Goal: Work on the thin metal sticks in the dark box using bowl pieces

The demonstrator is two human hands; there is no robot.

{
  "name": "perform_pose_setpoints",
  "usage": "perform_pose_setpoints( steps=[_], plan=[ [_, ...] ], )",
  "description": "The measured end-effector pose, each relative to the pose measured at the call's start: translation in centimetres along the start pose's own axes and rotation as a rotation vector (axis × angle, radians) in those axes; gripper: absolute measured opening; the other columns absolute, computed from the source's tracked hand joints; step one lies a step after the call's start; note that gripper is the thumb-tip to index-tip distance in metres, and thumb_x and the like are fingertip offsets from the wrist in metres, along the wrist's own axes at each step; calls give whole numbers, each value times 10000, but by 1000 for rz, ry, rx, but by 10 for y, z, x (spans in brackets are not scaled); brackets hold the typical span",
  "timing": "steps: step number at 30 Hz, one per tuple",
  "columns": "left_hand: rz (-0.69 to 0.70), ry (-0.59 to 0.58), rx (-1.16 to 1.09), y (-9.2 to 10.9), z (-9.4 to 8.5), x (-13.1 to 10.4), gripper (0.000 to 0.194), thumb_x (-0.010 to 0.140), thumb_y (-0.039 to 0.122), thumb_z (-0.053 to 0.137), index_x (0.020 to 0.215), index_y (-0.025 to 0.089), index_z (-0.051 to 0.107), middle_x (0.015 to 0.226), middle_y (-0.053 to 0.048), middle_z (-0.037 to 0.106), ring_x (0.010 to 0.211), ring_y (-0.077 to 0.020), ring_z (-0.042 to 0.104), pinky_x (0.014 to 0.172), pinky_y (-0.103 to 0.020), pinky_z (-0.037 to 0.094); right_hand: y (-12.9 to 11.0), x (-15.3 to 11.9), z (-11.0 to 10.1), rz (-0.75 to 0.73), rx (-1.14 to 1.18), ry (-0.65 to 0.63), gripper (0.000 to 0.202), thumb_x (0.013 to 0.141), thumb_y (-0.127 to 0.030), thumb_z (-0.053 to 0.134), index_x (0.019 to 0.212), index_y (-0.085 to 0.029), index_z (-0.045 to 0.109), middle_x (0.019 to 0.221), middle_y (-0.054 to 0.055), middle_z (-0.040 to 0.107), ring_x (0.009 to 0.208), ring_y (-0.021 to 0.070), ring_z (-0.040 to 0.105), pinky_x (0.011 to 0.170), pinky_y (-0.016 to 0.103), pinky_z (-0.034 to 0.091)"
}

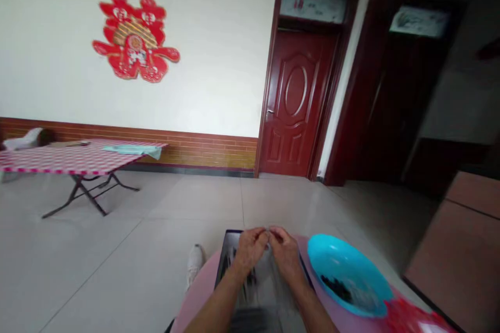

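Both my hands meet over a dark-rimmed tray (pixel 225 250) on a pink round stool or table (pixel 211 268). My left hand (pixel 251 247) has its thumb and fingers pinched together, close against my right hand (pixel 283 250), which pinches in the same way. Whatever lies between the fingertips is too small and blurred to name. Inside the tray are several dark, thin pieces (pixel 250 278), partly hidden by my left forearm. Right of the tray sits a bright blue basin (pixel 328 244) holding small dark pieces (pixel 338 289) and some clear ones.
Red plastic (pixel 410 317) lies beside the basin. A large pinkish-brown box-like thing (pixel 457 239) stands at the right. A folding table (pixel 86 161) with a checked cover is at the left. A white shoe (pixel 196 260) shows on the tiled floor (pixel 156 239). A red door (pixel 297 99) is ahead.
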State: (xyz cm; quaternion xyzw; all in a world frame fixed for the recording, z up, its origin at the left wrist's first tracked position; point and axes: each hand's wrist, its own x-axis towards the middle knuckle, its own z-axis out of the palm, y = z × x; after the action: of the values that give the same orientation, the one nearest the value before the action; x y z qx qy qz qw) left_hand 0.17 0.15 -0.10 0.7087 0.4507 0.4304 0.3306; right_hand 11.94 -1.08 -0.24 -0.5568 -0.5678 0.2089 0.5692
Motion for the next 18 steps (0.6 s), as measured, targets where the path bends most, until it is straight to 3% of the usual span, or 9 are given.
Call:
perform_pose_setpoints(
  steps=[6, 13, 15, 18],
  plan=[
    [-54, 55, 139, -8, 0, 7, 404, 836, 336, 367, 710, 139, 696, 594, -7, 624, 568, -119, 544, 537, -205, 381, 5, -5, 10, -87, -133, -78, 219, 735, -360, 479, 750, -196, 624, 735, 58, 693, 671, 184, 628, 642, 277, 487],
    [-33, 11, 296, -9, -7, 3, 350, 840, 262, 413, 637, 171, 683, 580, -8, 640, 582, -124, 554, 553, -207, 337, 5, -14, 16, -106, -220, -104, 172, 740, -221, 446, 785, -181, 607, 760, 67, 687, 700, 179, 628, 657, 270, 475],
    [-3, 10, 310, -9, -7, 2, 359, 867, 251, 383, 686, 177, 684, 648, -18, 671, 625, -128, 579, 589, -207, 346, 6, -15, 15, -114, -197, -74, 230, 737, -193, 442, 880, -163, 618, 836, 83, 696, 771, 182, 638, 719, 278, 483],
    [19, 47, 368, -10, -8, 1, 390, 905, 290, 349, 730, 170, 675, 682, -49, 684, 639, -148, 597, 610, -226, 343, 9, -12, 13, -55, -111, 67, 281, 741, -214, 471, 975, -153, 615, 947, 99, 693, 910, 196, 632, 827, 305, 474]
  ],
)
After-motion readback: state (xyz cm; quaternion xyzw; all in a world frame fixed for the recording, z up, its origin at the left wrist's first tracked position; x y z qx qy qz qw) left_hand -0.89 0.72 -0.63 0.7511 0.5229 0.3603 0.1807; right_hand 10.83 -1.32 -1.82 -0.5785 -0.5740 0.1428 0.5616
